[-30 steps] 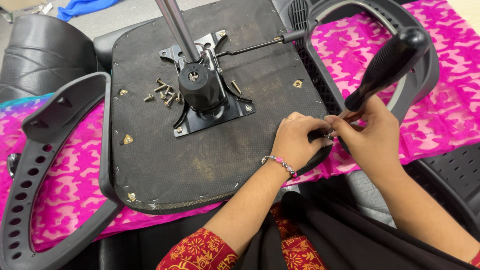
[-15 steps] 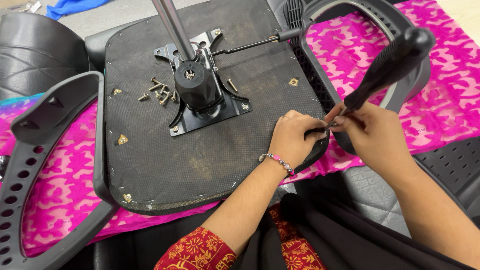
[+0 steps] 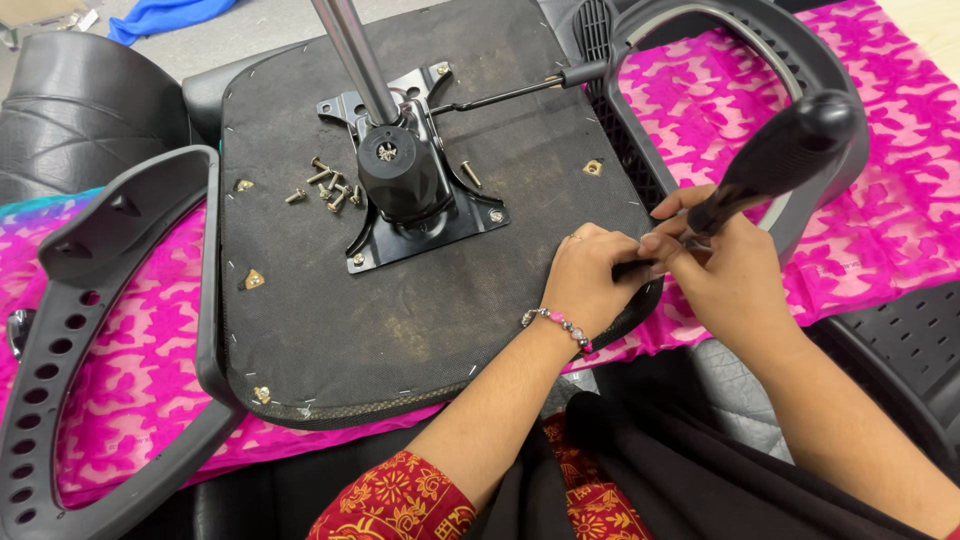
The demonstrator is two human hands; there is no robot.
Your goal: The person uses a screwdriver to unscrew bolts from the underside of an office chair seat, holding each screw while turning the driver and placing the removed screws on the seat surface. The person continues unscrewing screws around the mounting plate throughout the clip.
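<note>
Near right of the head view: left hand [image 3: 590,275] and right hand [image 3: 725,280] pressed together at the seat's near right edge.
Change since a second ago: both hands at the same edge as before, right thumb now lifted off; screwdriver handle tipped a little further up and right; judged as fastening work at that corner going on, not finished.
Left hand: clenched over the edge of the seat base [image 3: 400,300], fingers pinching something too small to tell.
Right hand: grasping the lower shaft of the black screwdriver [image 3: 780,155], handle pointing far right.
Seat base: upturned, dark rough fabric underside, stapled round the rim, brass corner fittings; lying on a pink patterned cloth [image 3: 890,200].
Centre: black metal mounting plate [image 3: 410,200] with steel column [image 3: 350,50] rising far.
Left of plate: loose screws [image 3: 325,185] in a small heap.
Sides: grey armrest [image 3: 110,330] at left, another armrest [image 3: 740,60] at right.
</note>
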